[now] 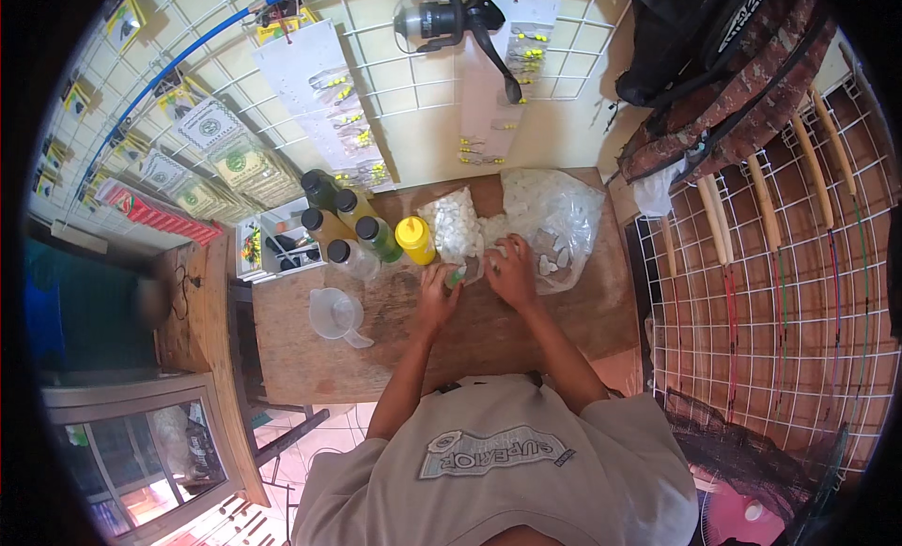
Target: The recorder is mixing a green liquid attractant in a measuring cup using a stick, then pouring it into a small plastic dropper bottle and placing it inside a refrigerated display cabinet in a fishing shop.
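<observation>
My left hand (438,296) is closed around a small bottle (455,275) with green contents and a pale top. To its right, my right hand (512,272) has its fingers curled at a clear plastic bag (495,227); whether they grip anything is hidden. Just beyond both hands lies a clear bag of small white pieces (452,218), perhaps caps. A yellow squeeze bottle (414,241) stands left of that bag. A larger crumpled clear plastic bag (571,225) with whitish pieces inside spreads out right of my right hand.
Several dark-capped bottles (354,259) stand at the back left, beside a white divided box (275,243). A clear measuring jug (335,315) sits on the wooden table (338,377). A fishing reel (440,21) hangs on the wire grid behind; a camouflage bag (740,95) hangs at right.
</observation>
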Demonstrator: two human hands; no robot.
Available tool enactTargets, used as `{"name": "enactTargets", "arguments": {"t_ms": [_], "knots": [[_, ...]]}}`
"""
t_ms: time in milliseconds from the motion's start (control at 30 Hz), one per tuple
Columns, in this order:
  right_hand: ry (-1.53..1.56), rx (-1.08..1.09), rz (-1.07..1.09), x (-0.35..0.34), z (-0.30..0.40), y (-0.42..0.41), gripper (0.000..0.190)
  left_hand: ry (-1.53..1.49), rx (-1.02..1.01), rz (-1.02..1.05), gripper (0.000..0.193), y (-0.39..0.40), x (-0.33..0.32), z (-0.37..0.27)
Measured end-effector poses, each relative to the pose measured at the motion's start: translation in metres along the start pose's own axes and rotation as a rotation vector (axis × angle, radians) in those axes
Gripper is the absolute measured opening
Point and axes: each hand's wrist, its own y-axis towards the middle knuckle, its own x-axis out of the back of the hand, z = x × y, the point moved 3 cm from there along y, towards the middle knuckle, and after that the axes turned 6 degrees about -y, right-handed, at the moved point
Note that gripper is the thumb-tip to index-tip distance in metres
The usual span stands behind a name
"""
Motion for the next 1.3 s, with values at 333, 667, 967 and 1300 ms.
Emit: {"name": "enactTargets", "arguments": {"t_ms": [333, 667, 967, 1300], "knots": [[-0.216, -0.130, 0.197, 0.048, -0.082, -0.036, 0.029, -0.109, -0.073, 0.136, 0.030, 0.016, -0.048, -0.034], [-0.411, -0.211, 0.305, 0.028, -0.090, -0.046, 0.038, -0.098, -0.032, 0.128, 0.031, 0.007, -0.073, -0.037], [-0.348, -0.197, 0.267, 0.039, -0.080, -0.042, 0.046, -0.117, -0.023, 0.101, 0.030, 0.005, -0.070, -0.031], [0.333, -0.338, 0.122, 0.043, -0.082, -0.030, 0.036, -0.139, 0.013, 0.134, 0.031, 0.011, -0.059, -0.043]]}}
